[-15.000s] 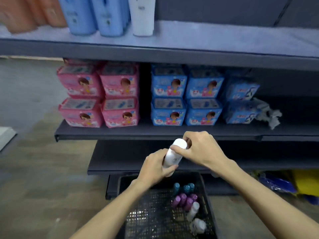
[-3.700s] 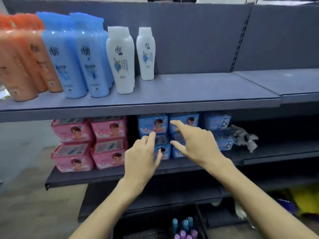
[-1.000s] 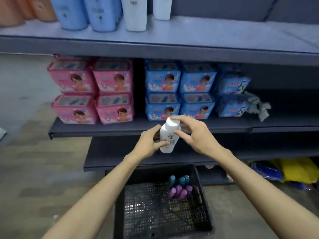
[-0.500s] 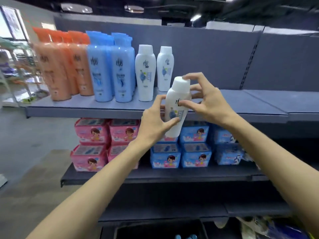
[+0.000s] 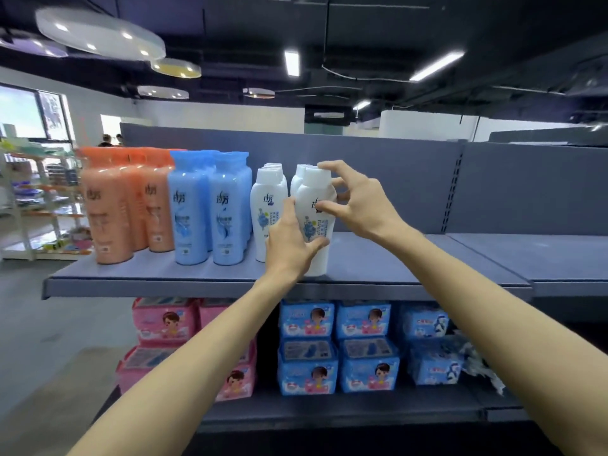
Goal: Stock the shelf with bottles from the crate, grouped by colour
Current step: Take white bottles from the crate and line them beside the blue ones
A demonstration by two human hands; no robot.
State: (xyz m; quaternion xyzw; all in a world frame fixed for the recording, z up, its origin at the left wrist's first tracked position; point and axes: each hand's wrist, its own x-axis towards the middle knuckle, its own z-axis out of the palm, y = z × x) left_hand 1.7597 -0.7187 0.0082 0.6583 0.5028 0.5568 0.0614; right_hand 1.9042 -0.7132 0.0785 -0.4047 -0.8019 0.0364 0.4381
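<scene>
both hands, left hand (image 5: 289, 248) and right hand (image 5: 357, 205), now grip the white plastic bottle (image 5: 314, 222), lifted from below onto the grey shelf (image 5: 394, 264) beside the white row.

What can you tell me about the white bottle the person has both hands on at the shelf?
The white bottle looks like glossy plastic, with a flat white cap, rounded shoulders and a blue flower label with dark lettering. It stands upright at the front of the grey top shelf, before other white bottles and right of the blue ones. The left hand grips its lower body; the right hand holds its upper part, one finger on the cap.
</scene>
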